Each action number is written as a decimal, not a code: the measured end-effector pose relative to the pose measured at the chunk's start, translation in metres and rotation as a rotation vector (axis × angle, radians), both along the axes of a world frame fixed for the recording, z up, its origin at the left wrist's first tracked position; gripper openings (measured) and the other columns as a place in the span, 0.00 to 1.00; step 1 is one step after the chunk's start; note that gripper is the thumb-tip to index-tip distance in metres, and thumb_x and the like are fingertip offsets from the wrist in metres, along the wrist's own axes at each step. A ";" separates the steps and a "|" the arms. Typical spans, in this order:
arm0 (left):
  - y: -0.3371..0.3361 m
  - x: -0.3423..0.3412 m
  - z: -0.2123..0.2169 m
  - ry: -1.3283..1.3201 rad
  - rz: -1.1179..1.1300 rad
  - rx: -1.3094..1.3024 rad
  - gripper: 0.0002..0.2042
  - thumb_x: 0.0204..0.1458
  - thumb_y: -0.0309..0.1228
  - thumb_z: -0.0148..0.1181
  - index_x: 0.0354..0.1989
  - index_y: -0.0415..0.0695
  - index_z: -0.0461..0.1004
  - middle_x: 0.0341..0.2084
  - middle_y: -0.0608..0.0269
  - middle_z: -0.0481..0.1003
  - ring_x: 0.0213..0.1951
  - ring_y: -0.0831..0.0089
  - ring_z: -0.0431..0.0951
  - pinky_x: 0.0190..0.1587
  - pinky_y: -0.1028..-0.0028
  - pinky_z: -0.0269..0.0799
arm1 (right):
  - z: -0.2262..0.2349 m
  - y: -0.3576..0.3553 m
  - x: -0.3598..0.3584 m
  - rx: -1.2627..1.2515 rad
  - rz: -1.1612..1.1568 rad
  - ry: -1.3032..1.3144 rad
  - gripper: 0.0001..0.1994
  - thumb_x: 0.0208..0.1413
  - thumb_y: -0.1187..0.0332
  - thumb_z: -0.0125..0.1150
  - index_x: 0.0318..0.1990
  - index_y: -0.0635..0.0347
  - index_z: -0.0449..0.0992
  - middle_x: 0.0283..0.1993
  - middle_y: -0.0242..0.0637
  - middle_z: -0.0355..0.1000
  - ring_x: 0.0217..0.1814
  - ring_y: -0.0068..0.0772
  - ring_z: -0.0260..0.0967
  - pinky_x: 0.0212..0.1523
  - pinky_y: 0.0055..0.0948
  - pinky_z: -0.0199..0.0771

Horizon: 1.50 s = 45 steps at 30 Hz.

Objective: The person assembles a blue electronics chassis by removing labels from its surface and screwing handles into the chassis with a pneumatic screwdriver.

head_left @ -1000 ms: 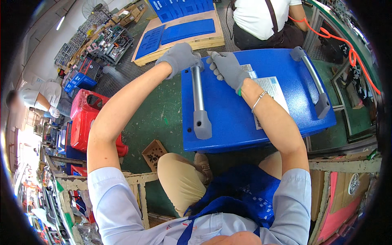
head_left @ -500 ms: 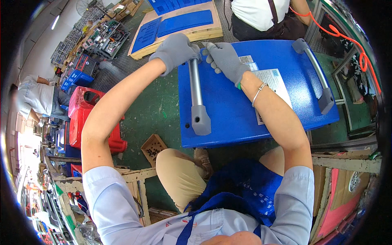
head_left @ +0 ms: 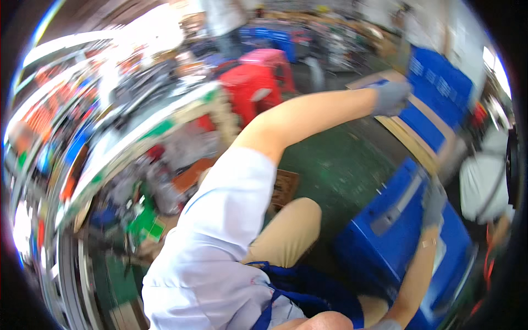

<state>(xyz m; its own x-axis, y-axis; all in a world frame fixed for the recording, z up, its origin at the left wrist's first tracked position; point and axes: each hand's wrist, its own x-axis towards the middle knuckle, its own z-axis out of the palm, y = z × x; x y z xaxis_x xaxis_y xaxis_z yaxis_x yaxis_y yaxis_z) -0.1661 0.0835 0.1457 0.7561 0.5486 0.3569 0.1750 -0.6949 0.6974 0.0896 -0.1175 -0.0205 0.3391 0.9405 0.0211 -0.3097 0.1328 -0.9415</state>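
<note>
Both my hands wear grey gloves and are smeared by motion. My left hand (head_left: 393, 98) is raised on an outstretched arm, in front of the wooden pallet with blue panels; whether it holds anything is unclear. Lower down, my right hand (head_left: 434, 204) is over the blue metal panel (head_left: 379, 236), beside the far end of its silver-and-grey handle (head_left: 404, 202). Its fingers are too blurred to show whether they touch the handle. A white sheet on the panel is partly hidden by my right forearm.
Blue panels (head_left: 440, 80) lie on the wooden pallet (head_left: 410, 144) at far right. Red plastic stools (head_left: 250, 91) stand beyond my left arm. A cluttered workbench (head_left: 159, 124) runs along the left. A small brown box (head_left: 286, 187) sits on the green floor. Another person (head_left: 484, 181) is at right.
The view has swung left, so the panel now appears lower right. My left hand has come away from the handle's far end; my right hand stays near it.
</note>
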 end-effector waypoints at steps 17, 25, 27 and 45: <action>-0.221 -0.488 0.150 0.898 1.252 -0.151 0.14 0.49 0.42 0.57 0.21 0.45 0.72 0.14 0.68 0.69 0.16 0.76 0.67 0.20 0.71 0.65 | -0.028 -0.021 0.074 -0.039 -0.250 -0.366 0.16 0.65 0.54 0.50 0.39 0.59 0.74 0.20 0.24 0.62 0.12 0.14 0.54 0.09 0.17 0.53; -0.225 -0.455 0.171 1.211 1.226 -0.119 0.14 0.48 0.31 0.50 0.42 0.45 0.79 0.35 0.66 0.79 0.40 0.71 0.78 0.46 0.69 0.74 | -0.030 -0.033 0.080 -0.066 -0.211 -0.344 0.16 0.66 0.56 0.50 0.41 0.60 0.75 0.21 0.24 0.62 0.14 0.13 0.55 0.10 0.17 0.54; -0.212 -0.487 0.171 1.263 1.183 -0.046 0.15 0.48 0.30 0.50 0.42 0.45 0.79 0.35 0.65 0.80 0.38 0.71 0.79 0.43 0.69 0.75 | -0.026 -0.033 0.076 -0.049 -0.207 -0.340 0.16 0.66 0.56 0.49 0.40 0.59 0.75 0.21 0.24 0.62 0.14 0.13 0.55 0.10 0.17 0.54; -0.221 -0.544 0.174 0.983 1.098 0.028 0.11 0.56 0.31 0.50 0.38 0.37 0.76 0.26 0.64 0.76 0.25 0.77 0.77 0.27 0.76 0.76 | -0.018 -0.024 0.058 -0.032 -0.176 -0.307 0.16 0.66 0.55 0.49 0.38 0.59 0.75 0.20 0.24 0.62 0.13 0.14 0.54 0.09 0.18 0.54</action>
